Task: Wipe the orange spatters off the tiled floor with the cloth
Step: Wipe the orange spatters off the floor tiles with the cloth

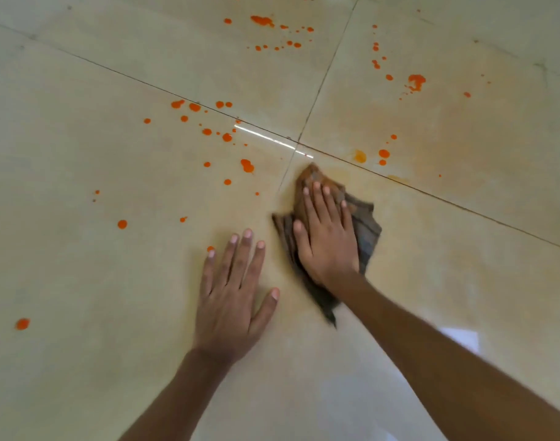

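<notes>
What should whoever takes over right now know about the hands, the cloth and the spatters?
Right hand presses flat on the cloth, near where the tile joints cross.
Left hand rests flat on the floor beside it.
Done: area by the cloth shows only faint smears.
Left: orange spatters to the left, ahead and upper right.

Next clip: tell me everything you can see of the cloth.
The cloth is a crumpled grey-brown rag, soft fabric by its look, its forward tip stained orange. It lies spread on the tiled floor, just short of where four tiles meet, with a narrow tail trailing back beside the wrist. The right hand presses flat on it, fingers straight; nothing else touches it.
</notes>
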